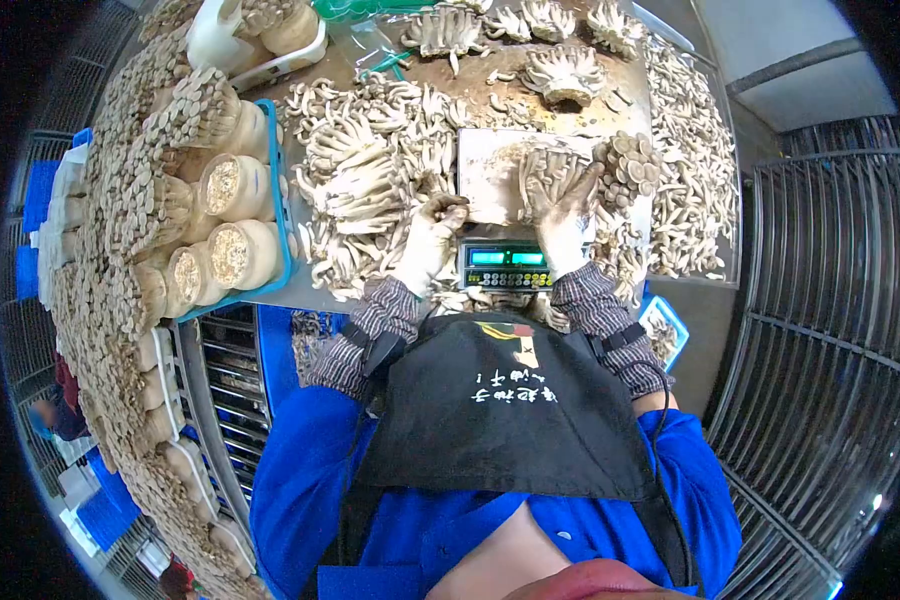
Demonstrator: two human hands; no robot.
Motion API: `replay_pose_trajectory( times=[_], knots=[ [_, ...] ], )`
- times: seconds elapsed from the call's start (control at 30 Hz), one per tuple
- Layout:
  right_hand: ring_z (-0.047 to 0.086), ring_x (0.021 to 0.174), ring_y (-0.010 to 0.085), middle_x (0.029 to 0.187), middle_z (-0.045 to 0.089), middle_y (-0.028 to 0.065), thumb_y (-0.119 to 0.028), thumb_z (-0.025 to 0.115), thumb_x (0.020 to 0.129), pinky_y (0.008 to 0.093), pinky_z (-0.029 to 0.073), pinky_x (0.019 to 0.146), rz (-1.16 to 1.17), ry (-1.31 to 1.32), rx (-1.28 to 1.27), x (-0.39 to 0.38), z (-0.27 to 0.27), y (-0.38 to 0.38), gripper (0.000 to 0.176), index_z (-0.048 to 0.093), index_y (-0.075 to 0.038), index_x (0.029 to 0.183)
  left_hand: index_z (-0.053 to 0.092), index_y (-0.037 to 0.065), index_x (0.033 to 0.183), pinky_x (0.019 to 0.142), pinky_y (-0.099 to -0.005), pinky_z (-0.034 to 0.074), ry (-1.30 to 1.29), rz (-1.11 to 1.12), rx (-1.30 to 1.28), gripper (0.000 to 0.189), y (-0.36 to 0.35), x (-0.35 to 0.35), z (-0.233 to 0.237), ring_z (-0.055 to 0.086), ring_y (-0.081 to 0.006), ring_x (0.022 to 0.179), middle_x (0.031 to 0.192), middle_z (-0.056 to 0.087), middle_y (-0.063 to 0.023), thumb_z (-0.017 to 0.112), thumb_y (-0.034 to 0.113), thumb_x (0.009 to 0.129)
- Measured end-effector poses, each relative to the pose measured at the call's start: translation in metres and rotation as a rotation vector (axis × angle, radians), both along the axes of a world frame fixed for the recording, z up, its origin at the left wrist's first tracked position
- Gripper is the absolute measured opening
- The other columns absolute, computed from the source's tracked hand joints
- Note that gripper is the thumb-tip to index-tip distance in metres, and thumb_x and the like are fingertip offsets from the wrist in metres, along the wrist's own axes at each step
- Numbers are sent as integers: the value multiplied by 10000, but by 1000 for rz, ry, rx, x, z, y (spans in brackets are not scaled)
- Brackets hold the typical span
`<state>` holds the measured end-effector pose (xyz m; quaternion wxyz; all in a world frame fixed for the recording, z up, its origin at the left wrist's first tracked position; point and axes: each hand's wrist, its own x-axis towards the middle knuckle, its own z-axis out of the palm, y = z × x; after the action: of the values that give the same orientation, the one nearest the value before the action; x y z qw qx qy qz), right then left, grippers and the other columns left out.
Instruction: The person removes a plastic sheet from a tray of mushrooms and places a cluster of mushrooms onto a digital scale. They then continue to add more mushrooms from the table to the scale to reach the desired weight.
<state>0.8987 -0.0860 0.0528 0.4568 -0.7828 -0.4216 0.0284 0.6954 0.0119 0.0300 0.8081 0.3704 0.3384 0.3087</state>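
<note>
On the right side of a digital scale's pale plate (490,170), my gloved right hand (565,205) is closed on a bunch of mushrooms (552,172). A round-capped cluster (628,168) lies just right of that hand. My gloved left hand (438,222) is at the plate's left edge, its fingers curled together; whether they hold anything is too small to tell. Below the plate, between my wrists, the scale's display (507,258) is lit. Left of the plate lies a large heap of long-stemmed mushrooms (355,170).
Bottles of mushrooms stand in a blue-edged crate (282,200) at the left. Loose mushrooms (685,160) fill the table's right side. Clusters (565,75) lie at the back. Metal racks (830,330) stand right. Part of another person (65,405) shows far left.
</note>
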Motion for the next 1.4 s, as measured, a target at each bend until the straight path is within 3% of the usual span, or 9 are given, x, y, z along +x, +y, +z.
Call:
replay_pose_trajectory(
  times=[0.33, 0.53, 0.77, 0.9, 0.97, 1.1, 1.2, 1.33, 1.4],
  knots=[
    [210, 1480, 384, 1571, 206, 315, -207, 632, 963, 454, 178, 1219, 12, 88, -49, -6, 49, -27, 813, 133, 59, 1547, 600, 15, 1255, 854, -264, 517, 49, -215, 316, 466, 7, -49, 80, 613, -103, 934, 1051, 651, -32, 768, 200, 862],
    [628, 1165, 336, 1257, 626, 251, -190, 692, 921, 388, 503, 1008, 378, 55, 15, -34, 104, -49, 560, 493, 37, 1392, 580, 1, 1312, 892, -256, 493, 91, -375, 344, 541, 1, -32, 113, 592, -99, 990, 1138, 646, -47, 766, 234, 860],
    [631, 980, 169, 1167, 668, 110, -209, 668, 957, 301, 504, 879, 346, 1036, -77, -52, 98, -30, 489, 544, 49, 1354, 201, 24, 1564, 934, -270, 476, -92, -197, 280, 938, -14, 2, 120, 588, -163, 1118, 1411, 507, -130, 773, 225, 849],
    [589, 1139, 182, 1260, 636, 145, -167, 583, 1000, 306, 463, 979, 239, 842, 143, -67, 84, -26, 411, 546, 66, 1336, 133, 12, 1578, 1184, -353, 239, 14, -456, 345, 920, -35, 5, 117, 281, -218, 1445, 1583, 290, -127, 657, 429, 947],
    [586, 1167, 209, 1308, 609, 156, -193, 594, 1003, 318, 454, 1008, 273, 884, 212, -72, 74, -25, 446, 531, 73, 1355, 219, -23, 1541, 1125, -316, 318, 15, -461, 328, 739, -43, 7, 120, 390, -189, 1344, 1456, 433, -124, 616, 279, 996],
    [528, 1297, 319, 1367, 544, 245, -162, 556, 997, 383, 418, 1082, 384, 196, -32, -57, 71, -33, 420, 522, 83, 1337, 234, 25, 1559, 1165, -351, 285, 2, -529, 192, 790, -38, -4, 140, 341, -200, 1408, 1539, 369, -107, 623, 396, 981],
    [531, 1283, 325, 1355, 559, 232, -296, 584, 993, 387, 417, 1073, 382, 468, -9, -57, 70, -32, 484, 556, 63, 1316, 407, 18, 1448, 1045, -328, 408, 42, -593, 198, 642, -26, -14, 120, 497, -188, 1240, 1353, 534, -86, 639, 383, 974],
    [610, 912, 144, 991, 665, 68, -295, 689, 894, 301, 483, 858, 706, 1357, 115, -52, 83, -25, 299, 648, -16, 993, 550, 50, 1223, 689, -267, 509, -86, -791, -11, 437, -24, -21, 117, 623, -126, 817, 971, 633, -33, 674, 368, 951],
    [624, 947, 171, 1012, 683, 96, -304, 678, 882, 316, 487, 887, 855, 1287, -14, -52, 117, -20, 403, 664, 20, 1121, 560, 55, 1208, 607, -240, 497, -173, -873, -82, 431, -21, -25, 94, 610, -100, 739, 948, 654, -37, 696, 360, 937]
  ],
)
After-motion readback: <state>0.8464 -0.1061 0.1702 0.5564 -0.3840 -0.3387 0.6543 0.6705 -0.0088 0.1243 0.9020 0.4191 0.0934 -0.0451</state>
